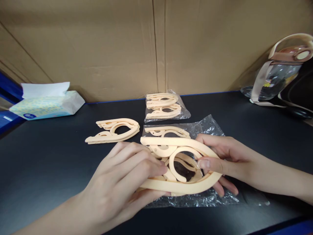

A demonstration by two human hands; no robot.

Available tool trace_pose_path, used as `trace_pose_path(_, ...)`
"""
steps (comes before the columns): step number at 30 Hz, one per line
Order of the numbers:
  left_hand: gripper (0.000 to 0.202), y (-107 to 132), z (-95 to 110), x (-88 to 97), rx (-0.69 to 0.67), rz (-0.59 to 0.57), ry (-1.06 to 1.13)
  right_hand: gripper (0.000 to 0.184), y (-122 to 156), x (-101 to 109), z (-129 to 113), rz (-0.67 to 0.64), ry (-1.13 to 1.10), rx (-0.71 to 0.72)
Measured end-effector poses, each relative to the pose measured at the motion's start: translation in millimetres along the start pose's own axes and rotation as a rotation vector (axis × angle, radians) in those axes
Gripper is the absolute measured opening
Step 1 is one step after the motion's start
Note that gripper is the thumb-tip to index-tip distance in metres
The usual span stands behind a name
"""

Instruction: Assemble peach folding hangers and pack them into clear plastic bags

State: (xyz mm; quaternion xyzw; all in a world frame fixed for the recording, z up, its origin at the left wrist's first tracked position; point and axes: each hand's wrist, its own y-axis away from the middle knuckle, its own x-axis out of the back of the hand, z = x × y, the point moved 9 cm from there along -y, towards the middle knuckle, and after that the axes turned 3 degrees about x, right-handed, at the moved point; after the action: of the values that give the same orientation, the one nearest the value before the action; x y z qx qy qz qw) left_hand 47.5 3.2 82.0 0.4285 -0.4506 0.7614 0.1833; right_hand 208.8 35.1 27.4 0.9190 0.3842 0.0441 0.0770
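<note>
Both my hands hold one pale orange folding plastic hanger (186, 187) just above a clear plastic bag (207, 125) lying on the black table. My left hand (122, 178) wraps its fingers round the hanger's left end. At the curved right end my right hand (221, 160) pinches the hanger, thumb on top. Another folded hanger (166, 131) lies on the bag just behind. A loose stack of the same hangers (114, 130) rests on the table to the left. Further back lies a sealed bag of hangers (162, 106).
A tissue pack (46, 104) sits at the back left. A clear water bottle with a beige strap (276, 76) lies at the back right beside a dark object. A cardboard wall (122, 42) closes off the back of the black table (49, 163).
</note>
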Motion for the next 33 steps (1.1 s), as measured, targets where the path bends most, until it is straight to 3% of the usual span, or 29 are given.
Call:
trace_pose_path(8,0.021,1.3,11.5,2.6,-0.075,0.058,-0.191,0.033,0.0,-7.2,3.3,-0.044,-0.025,-0.043)
trace_pose_path(17,0.02,-3.6,13.4,8.8,-0.175,0.032,-0.232,0.035,-2.7,-1.9,-0.9,0.004,-0.001,0.005)
trace_pose_path(23,0.015,-2.2,12.0,10.5,-0.133,0.017,-0.282,0.036,-1.1,-2.1,-1.5,-0.017,0.007,-0.007)
trace_pose_path(28,0.04,-3.5,3.9,12.0,-0.071,0.059,-0.29,0.034,-1.2,-3.5,-4.7,-0.035,0.007,0.0)
trace_pose_path(33,0.07,-3.4,-11.4,4.5,-0.006,-0.013,-0.219,0.033,-2.2,-7.4,-5.8,-0.064,-0.003,-0.018)
